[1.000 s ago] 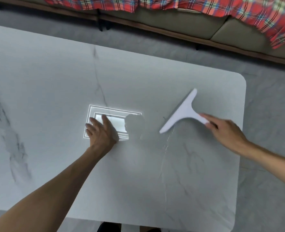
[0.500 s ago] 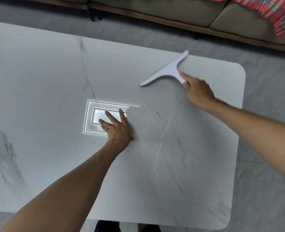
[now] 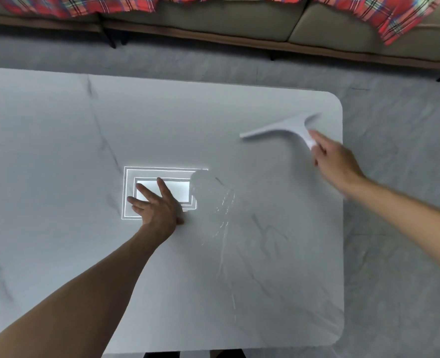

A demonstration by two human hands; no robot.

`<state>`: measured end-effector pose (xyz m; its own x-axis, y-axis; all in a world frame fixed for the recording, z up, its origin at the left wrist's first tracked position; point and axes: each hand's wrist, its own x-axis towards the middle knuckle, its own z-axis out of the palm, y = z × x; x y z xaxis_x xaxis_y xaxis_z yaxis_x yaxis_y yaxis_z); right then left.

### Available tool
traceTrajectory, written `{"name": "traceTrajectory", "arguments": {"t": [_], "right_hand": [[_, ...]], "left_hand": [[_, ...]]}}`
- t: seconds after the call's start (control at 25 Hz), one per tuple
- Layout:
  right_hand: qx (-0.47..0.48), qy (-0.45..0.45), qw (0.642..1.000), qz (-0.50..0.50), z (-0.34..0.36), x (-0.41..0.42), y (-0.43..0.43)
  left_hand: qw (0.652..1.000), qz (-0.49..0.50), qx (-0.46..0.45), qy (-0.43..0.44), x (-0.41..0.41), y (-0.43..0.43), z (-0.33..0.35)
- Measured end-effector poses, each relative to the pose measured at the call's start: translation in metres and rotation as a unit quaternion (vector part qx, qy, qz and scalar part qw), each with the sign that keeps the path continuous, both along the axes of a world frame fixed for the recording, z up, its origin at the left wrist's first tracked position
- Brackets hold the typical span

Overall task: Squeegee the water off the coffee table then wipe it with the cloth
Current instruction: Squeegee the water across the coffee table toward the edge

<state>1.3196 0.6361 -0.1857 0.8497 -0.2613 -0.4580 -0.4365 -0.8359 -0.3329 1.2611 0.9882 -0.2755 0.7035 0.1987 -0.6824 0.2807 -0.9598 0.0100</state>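
Here, the right hand (image 3: 335, 161) grips the squeegee (image 3: 286, 126) by its handle near the coffee table (image 3: 58, 151) far right corner.
The blade is blurred; the left hand (image 3: 157, 208) rests flat mid-table, fingers spread; water streaks (image 3: 224, 210) glisten between both hands.

Ahead of me a grey-beige sofa (image 3: 239, 19) runs across the top of my view, set on a dark wooden base (image 3: 46, 25) with thin black legs (image 3: 109, 38). A red plaid blanket (image 3: 71, 6) hangs over its cushions. Grey mottled floor (image 3: 394, 293) lies all around. A bright rectangular light reflection (image 3: 182, 188), ringed by thin lines, glares off the table (image 3: 58, 151).
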Motion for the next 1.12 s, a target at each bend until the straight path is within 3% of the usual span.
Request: {"name": "traceTrajectory", "arguments": {"t": [0.12, 0.24, 0.36, 0.52, 0.64, 0.8, 0.96, 1.04, 1.12], "right_hand": [[0.028, -0.008, 0.997, -0.073, -0.017, 0.068, 0.012], [0.002, 0.009, 0.997, -0.082, -0.037, 0.07, 0.018], [-0.042, 0.005, 0.999, -0.017, -0.04, 0.013, 0.017], [-0.022, 0.051, 0.998, -0.017, -0.025, -0.087, 0.002], [-0.018, 0.064, 0.998, -0.002, -0.003, -0.124, -0.003], [-0.03, -0.025, 0.999, -0.022, -0.002, -0.037, -0.027], [0.022, -0.041, 0.986, -0.161, -0.022, 0.077, -0.043], [-0.012, -0.013, 0.986, -0.167, -0.028, 0.086, -0.045], [-0.055, 0.002, 0.993, -0.106, -0.03, 0.056, -0.041]], "left_hand": [[1.0, -0.019, 0.006, -0.001, 0.0, 0.0, 0.006], [1.0, -0.022, -0.009, 0.021, 0.002, -0.002, 0.012], [0.999, -0.015, -0.011, 0.027, 0.001, -0.005, 0.02], [0.998, 0.022, -0.055, -0.005, 0.002, -0.007, 0.027], [0.995, -0.013, -0.096, -0.022, -0.004, -0.034, 0.031], [0.995, -0.003, -0.101, 0.001, -0.01, -0.072, 0.03], [0.997, 0.005, -0.068, 0.021, -0.007, -0.072, 0.015], [0.997, -0.011, -0.068, 0.023, -0.004, -0.069, 0.01], [0.998, -0.019, -0.055, 0.033, -0.005, -0.069, 0.01]]}}
